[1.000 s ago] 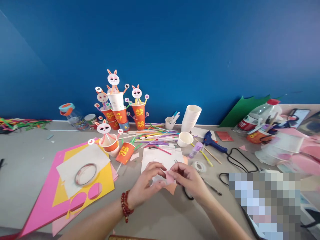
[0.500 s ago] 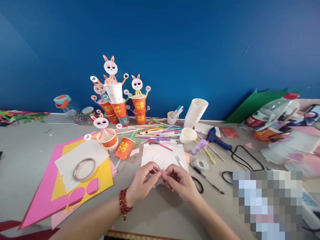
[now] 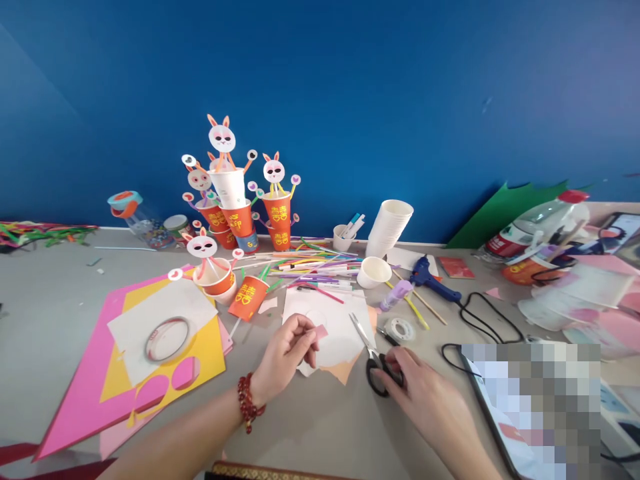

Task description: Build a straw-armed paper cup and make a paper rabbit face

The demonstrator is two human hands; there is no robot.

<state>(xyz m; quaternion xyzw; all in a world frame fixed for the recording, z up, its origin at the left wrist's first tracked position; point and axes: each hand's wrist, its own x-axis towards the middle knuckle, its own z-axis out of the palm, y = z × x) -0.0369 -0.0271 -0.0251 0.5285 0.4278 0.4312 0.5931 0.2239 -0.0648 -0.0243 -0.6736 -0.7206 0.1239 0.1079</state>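
My left hand pinches a small piece of pink paper between thumb and fingers, above the white sheet. Over at the right, my right hand has its thumb and fingers closed on the black handles of a pair of scissors. The scissors lie flat, blades pointing away from me and partly over the sheet. A peach paper piece sticks out from under the sheet's near edge.
Pink cardboard with a tape roll on top lies left. Rabbit-figure paper cups stand at the back, beside pipe cleaners. A clear tape roll, glue stick and glue gun are right.
Both hands were together at the pink paper. My right hand has let go of it and moved right to the scissors; my left hand keeps the paper.
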